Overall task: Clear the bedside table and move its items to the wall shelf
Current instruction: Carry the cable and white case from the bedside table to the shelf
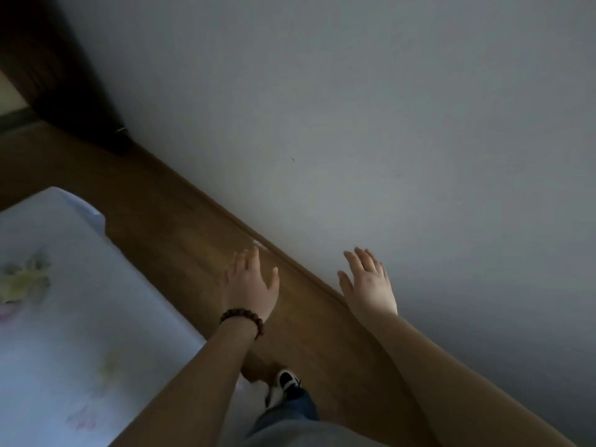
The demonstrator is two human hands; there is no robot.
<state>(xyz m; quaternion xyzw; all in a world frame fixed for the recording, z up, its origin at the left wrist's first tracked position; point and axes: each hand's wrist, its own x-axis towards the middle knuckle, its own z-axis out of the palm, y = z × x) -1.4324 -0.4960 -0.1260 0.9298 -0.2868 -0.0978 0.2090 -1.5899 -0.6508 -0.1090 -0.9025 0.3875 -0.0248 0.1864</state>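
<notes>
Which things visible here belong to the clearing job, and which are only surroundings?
For the job: left hand, right hand, both empty and open. No bedside table or shelf in view.

Surroundings: bed, wooden floor, wall, bracelet, shoe.

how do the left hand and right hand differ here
The left hand has a dark bead bracelet at its wrist; the right hand has a bare wrist. The left hand shows against the wooden floor, the right hand against the grey wall. Both are open, fingers spread, holding nothing.
</notes>
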